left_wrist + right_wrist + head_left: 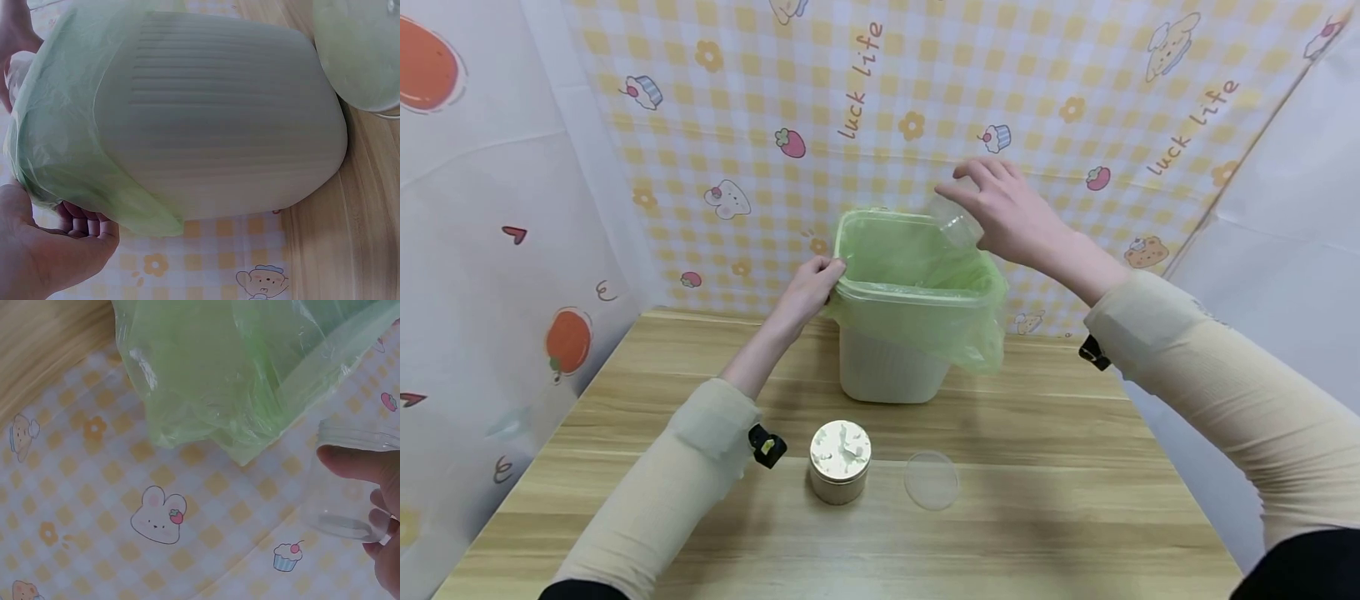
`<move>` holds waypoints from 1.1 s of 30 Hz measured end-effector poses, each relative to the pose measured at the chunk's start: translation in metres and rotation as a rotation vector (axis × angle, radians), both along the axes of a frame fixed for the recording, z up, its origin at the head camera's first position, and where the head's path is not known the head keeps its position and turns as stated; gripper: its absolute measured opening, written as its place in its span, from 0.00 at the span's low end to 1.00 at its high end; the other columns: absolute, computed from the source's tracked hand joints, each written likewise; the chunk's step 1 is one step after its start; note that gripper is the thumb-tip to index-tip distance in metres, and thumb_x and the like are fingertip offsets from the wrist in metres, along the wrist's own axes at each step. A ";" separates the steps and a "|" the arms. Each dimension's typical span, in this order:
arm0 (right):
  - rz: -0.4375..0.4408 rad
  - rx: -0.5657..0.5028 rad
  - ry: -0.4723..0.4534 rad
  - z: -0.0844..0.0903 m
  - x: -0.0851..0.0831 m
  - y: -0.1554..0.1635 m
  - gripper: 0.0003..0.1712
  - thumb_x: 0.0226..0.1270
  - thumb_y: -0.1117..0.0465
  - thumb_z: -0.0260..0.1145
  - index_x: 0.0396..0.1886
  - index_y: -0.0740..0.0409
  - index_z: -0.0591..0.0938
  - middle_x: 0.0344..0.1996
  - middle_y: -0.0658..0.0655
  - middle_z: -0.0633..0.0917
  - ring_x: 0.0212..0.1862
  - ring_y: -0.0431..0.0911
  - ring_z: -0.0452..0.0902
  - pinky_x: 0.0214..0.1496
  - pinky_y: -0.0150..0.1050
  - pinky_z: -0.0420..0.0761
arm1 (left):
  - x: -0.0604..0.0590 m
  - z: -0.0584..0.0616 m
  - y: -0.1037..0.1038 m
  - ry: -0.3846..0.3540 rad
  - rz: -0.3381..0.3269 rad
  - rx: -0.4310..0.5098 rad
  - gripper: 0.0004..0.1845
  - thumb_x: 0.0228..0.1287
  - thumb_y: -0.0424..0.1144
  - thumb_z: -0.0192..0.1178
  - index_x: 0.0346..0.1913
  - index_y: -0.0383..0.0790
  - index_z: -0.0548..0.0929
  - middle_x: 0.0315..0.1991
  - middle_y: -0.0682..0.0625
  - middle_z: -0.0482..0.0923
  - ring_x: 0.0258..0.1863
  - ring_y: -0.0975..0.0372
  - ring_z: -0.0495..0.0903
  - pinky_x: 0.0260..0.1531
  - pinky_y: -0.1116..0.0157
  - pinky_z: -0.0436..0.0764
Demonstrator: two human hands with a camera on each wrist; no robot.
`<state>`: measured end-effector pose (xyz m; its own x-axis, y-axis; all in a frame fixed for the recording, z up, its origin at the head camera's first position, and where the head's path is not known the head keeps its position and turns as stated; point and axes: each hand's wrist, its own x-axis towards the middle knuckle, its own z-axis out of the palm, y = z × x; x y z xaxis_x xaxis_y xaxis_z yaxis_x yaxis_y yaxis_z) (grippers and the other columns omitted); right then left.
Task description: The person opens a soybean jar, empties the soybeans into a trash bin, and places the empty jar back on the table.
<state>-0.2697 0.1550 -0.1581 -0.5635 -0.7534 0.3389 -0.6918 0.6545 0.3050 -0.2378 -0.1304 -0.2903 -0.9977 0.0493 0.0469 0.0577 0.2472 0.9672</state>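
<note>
The right hand (1015, 221) grips a clear plastic cup (953, 221) tilted over the green-lined bin (895, 358), while the left hand (811, 287) curls round the bin's near-left rim

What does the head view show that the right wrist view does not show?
Only the head view shows the left hand gripping the bin rim, the cream jar and the clear lid on the table. Only the right wrist view shows the rabbit print on the backdrop up close. Both show the right hand holding the clear cup beside the green bag.
</note>
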 end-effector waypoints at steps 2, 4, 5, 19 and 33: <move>-0.040 -0.040 -0.042 0.000 0.001 0.003 0.52 0.42 0.75 0.82 0.72 0.58 0.73 0.67 0.69 0.72 0.71 0.68 0.63 0.74 0.66 0.62 | 0.000 0.000 0.000 -0.001 0.000 0.002 0.25 0.74 0.49 0.46 0.59 0.30 0.74 0.41 0.51 0.69 0.40 0.61 0.68 0.41 0.66 0.70; -0.069 -0.077 -0.077 0.001 0.002 0.007 0.53 0.41 0.73 0.84 0.72 0.57 0.73 0.67 0.69 0.71 0.71 0.68 0.63 0.74 0.66 0.62 | 0.000 0.000 0.001 -0.002 0.001 0.000 0.25 0.74 0.49 0.47 0.58 0.31 0.75 0.41 0.51 0.69 0.40 0.61 0.68 0.41 0.66 0.70; -0.079 -0.096 -0.090 0.001 0.002 0.009 0.53 0.41 0.72 0.84 0.72 0.57 0.73 0.67 0.69 0.72 0.70 0.68 0.63 0.74 0.66 0.62 | 0.000 0.000 0.001 -0.002 0.002 0.000 0.25 0.74 0.49 0.47 0.58 0.31 0.75 0.41 0.51 0.69 0.40 0.61 0.68 0.41 0.66 0.70; -0.160 -0.371 -0.263 -0.004 0.010 0.046 0.55 0.38 0.67 0.87 0.72 0.60 0.73 0.63 0.72 0.73 0.65 0.66 0.66 0.68 0.64 0.66 | -0.004 -0.002 0.000 -0.003 -0.001 -0.012 0.26 0.74 0.50 0.47 0.60 0.30 0.74 0.42 0.51 0.69 0.39 0.61 0.68 0.40 0.67 0.70; -0.310 -0.524 -0.420 -0.018 0.036 0.085 0.59 0.46 0.49 0.86 0.78 0.50 0.67 0.71 0.63 0.75 0.68 0.61 0.69 0.65 0.65 0.70 | -0.004 -0.001 0.000 -0.022 -0.006 -0.022 0.27 0.76 0.51 0.45 0.61 0.30 0.72 0.43 0.51 0.68 0.40 0.61 0.67 0.45 0.65 0.71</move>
<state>-0.2341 0.2396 -0.1765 -0.8856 -0.3373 0.3193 -0.4410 0.8261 -0.3507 -0.2420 -0.1307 -0.2911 -0.9982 0.0559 0.0236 0.0378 0.2685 0.9626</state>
